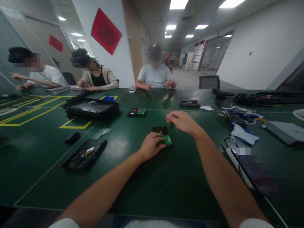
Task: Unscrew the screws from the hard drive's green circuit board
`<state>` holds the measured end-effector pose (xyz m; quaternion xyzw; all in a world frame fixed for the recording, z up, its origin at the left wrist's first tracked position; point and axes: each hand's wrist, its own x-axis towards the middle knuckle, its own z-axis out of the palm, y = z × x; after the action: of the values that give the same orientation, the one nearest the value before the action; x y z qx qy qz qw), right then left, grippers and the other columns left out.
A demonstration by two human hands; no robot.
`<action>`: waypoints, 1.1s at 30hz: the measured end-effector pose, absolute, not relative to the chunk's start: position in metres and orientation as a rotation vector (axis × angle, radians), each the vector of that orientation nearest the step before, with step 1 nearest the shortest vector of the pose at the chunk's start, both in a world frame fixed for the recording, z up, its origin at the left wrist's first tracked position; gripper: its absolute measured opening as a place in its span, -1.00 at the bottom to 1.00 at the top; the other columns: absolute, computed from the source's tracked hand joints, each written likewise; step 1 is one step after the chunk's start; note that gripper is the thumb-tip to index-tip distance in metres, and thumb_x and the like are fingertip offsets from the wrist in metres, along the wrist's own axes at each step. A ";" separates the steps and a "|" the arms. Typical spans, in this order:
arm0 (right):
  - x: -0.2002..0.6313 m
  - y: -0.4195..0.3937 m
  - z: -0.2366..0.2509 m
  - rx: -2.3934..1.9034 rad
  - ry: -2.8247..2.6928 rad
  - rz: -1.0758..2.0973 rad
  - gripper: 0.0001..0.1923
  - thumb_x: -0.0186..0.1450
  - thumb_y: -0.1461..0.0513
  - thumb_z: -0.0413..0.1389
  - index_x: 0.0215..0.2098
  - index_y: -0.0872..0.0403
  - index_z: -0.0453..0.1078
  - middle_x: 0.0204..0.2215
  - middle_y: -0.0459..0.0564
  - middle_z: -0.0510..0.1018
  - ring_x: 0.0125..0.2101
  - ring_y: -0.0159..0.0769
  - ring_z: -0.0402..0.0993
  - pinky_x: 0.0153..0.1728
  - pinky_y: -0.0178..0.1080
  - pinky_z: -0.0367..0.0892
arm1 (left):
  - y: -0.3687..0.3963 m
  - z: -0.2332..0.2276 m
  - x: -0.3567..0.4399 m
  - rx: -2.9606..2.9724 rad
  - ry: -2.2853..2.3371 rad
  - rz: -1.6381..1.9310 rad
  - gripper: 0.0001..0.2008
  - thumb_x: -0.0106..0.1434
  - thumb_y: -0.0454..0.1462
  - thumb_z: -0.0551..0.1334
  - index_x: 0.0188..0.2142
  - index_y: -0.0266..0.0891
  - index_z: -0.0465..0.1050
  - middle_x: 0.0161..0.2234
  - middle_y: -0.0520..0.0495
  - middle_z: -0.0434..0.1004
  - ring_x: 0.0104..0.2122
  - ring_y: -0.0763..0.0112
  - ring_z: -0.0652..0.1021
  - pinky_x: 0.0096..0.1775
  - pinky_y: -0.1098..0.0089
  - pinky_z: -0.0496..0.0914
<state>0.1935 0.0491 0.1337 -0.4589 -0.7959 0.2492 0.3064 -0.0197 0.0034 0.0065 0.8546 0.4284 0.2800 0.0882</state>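
In front of me a hard drive (167, 140) lies on the green table, black at its far part with a green circuit board on the near part. My left hand (152, 145) grips it from the left, fingers over the top and thumb along the near edge. Just beyond its right side my right hand (181, 121) is raised a little, thumb and fingers pinched together. What they hold cannot be made out; a small dark shape shows beneath them. Tiny bits, perhaps screws (178, 131), lie on the table below.
Another hard drive (137, 112) lies farther off. On the left are a black tray (91, 107) and a black casing (85, 154). Cables (239, 114), a white and blue glove (244, 134) and a grey metal box (286, 131) occupy the right. Three people sit across the table.
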 end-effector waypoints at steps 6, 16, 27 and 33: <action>0.200 0.052 0.135 -1.162 -1.955 1.063 -0.70 0.43 0.09 0.02 -0.11 0.10 0.50 -0.23 0.03 0.62 -0.54 -0.42 0.44 -0.56 -0.35 0.29 | 0.004 0.005 -0.020 2.550 1.267 0.845 -0.64 0.34 -0.07 0.30 0.06 -0.12 0.53 0.10 -0.15 0.53 0.09 0.10 0.47 0.12 0.04 0.39; 0.206 0.056 0.134 -1.290 -1.937 0.862 -0.78 0.33 0.11 0.14 -0.28 0.08 0.53 -0.48 -0.07 0.56 -0.55 -0.42 0.41 -0.58 -0.39 0.20 | 0.003 0.005 -0.020 2.544 1.279 0.836 -0.64 0.34 -0.07 0.30 0.06 -0.11 0.53 0.10 -0.14 0.53 0.10 0.09 0.47 0.11 0.03 0.40; 0.204 0.050 0.137 -1.087 -1.844 1.290 -0.72 0.45 0.14 0.03 -0.01 0.09 0.49 -0.34 -0.01 0.58 -0.47 -0.39 0.50 -0.48 -0.36 0.41 | 0.004 0.005 -0.020 2.550 1.270 0.835 -0.64 0.33 -0.07 0.31 0.07 -0.11 0.53 0.10 -0.14 0.54 0.10 0.09 0.47 0.12 0.02 0.39; 0.208 0.057 0.135 -1.182 -1.893 1.055 -0.78 0.38 0.11 0.14 -0.23 0.10 0.53 -0.40 -0.05 0.57 -0.48 -0.43 0.41 -0.53 -0.40 0.27 | 0.004 0.005 -0.020 2.540 1.289 0.806 -0.64 0.33 -0.07 0.31 0.06 -0.11 0.54 0.11 -0.15 0.54 0.10 0.07 0.48 0.12 0.00 0.39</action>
<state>0.2077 0.0575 0.1349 -0.4519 -0.7239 0.4033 0.3302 -0.0201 0.0043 0.0050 0.8545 0.4337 0.2711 0.0908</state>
